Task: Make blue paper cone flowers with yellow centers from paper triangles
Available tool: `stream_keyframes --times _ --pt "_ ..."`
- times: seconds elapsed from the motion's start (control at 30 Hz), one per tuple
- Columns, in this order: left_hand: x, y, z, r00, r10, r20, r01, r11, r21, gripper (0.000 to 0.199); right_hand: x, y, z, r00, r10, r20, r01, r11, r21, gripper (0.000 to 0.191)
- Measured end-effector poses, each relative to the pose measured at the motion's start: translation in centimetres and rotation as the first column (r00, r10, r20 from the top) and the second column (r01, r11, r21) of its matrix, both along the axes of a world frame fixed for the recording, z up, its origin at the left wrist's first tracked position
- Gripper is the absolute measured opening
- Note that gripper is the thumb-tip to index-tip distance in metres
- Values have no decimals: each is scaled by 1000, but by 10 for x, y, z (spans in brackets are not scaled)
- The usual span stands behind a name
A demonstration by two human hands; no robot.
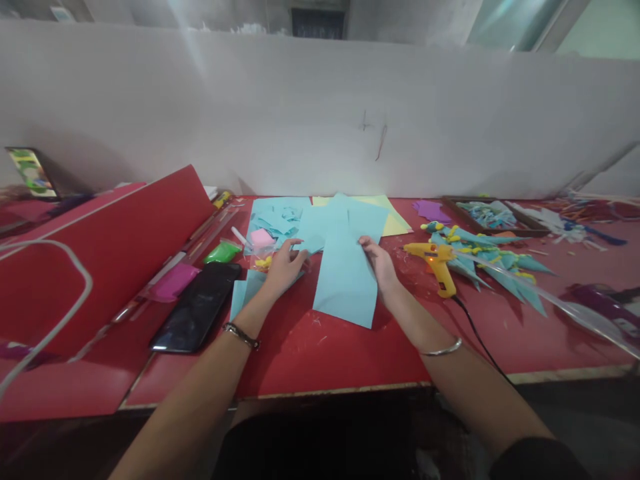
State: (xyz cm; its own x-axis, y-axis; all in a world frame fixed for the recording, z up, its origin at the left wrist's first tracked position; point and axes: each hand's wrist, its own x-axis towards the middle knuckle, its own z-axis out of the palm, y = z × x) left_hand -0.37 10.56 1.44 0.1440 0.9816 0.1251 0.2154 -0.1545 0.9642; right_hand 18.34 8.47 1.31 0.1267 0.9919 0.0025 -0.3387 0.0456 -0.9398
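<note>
A long light-blue paper sheet (pixel 347 280) lies at the middle of the red table, over other blue sheets. My right hand (pixel 379 263) is at its right edge, the fingers bent and closed on that edge. My left hand (pixel 287 267) is to the left of the sheet, above blue paper, with its thumb and fingers curved and apart; nothing shows between them. Blue paper scraps (pixel 277 220), a pink block (pixel 263 239) and a small bag of yellow pieces (pixel 263 263) lie just beyond and left of my left hand.
A yellow glue gun (pixel 437 263) lies at right beside blue cones with yellow trim (pixel 500 267). A black phone (pixel 197 310) lies at left, near a raised red panel (pixel 120 267). A tray of scraps (pixel 525 225) stands at the back right, before a white wall (pixel 310 113).
</note>
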Motion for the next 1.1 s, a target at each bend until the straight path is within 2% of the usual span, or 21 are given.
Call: stream_keyframes --times 0.17,0.27,0.37,0.47,0.6,0.7,0.8,0.87,0.93,1.03,1.1 --pt "-6 1 -1 962 122 -246 -81 982 171 22 1 -2 2 999 -14 -33 13 999 -39 17" --pt "-9 0 -1 873 206 -442 -111 967 231 25 -2 -3 1 1000 -4 -19 3 999 -54 14" --pt "-10 1 -3 791 243 -561 -108 959 262 29 -5 -2 -1 1000 -11 -24 9 996 -85 12" --pt "-9 2 -4 752 264 -605 -60 940 335 24 -5 -1 -3 999 -30 -44 25 994 -104 13" --pt "-8 -1 -1 712 326 -622 -74 915 396 16 -3 0 -3 999 -29 -28 26 994 -106 12" --pt "-8 -2 4 733 350 -584 -103 905 413 16 -3 -1 -2 999 -32 -17 30 995 -98 12" --pt "-10 -2 9 782 398 -480 -141 863 486 19 -3 -2 -2 999 -47 -21 45 995 -94 12" --pt "-10 -2 11 835 368 -409 -113 842 527 21 -3 -2 -2 999 -46 -16 44 994 -99 12" --pt "-8 -5 12 887 268 -376 -39 855 517 24 -3 -1 -2 999 -41 -19 39 995 -93 13" --pt "0 -14 12 912 63 -405 115 909 401 27 -1 0 -2 998 -48 -35 46 997 -63 13" --pt "7 -21 12 913 -53 -404 202 920 335 33 1 2 -1 997 -63 -34 62 997 -46 13"
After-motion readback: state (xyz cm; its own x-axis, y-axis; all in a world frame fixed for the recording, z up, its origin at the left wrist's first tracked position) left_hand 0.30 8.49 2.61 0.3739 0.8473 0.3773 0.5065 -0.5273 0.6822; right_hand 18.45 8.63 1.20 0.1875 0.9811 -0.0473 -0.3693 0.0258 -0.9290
